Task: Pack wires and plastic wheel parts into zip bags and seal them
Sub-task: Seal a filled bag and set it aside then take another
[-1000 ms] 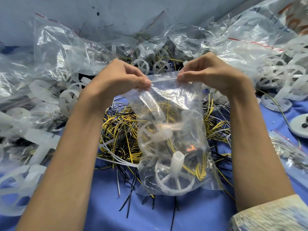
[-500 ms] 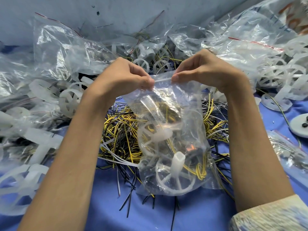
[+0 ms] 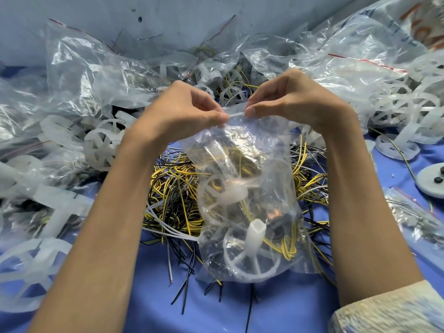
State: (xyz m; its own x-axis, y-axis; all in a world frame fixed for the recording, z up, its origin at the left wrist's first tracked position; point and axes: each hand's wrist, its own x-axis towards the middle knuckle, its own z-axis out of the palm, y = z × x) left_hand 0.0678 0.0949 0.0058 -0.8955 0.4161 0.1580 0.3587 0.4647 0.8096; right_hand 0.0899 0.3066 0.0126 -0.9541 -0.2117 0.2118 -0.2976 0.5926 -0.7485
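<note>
The left hand [image 3: 182, 111] and the right hand [image 3: 295, 102] are holding a clear zip bag [image 3: 254, 150] up by its top edge. Each grip is pinching the seal strip between thumb and forefinger, the two close together. The bag is hanging over the blue counter [image 3: 288, 308], in front of a pile of loose wires [image 3: 173, 188], and is carrying white wheel parts [image 3: 252, 258] and yellow wire inside, with spare wheels [image 3: 101, 145] and crumpled bags [image 3: 96, 75] lying around it.

Grey round disc with black knobs [image 3: 432, 186] cut by the right edge, pale knitted sleeve [image 3: 384, 311] blurred and cropped near right, dark contents of clear plastic zip bag [image 3: 252, 150] lost in glare
</note>
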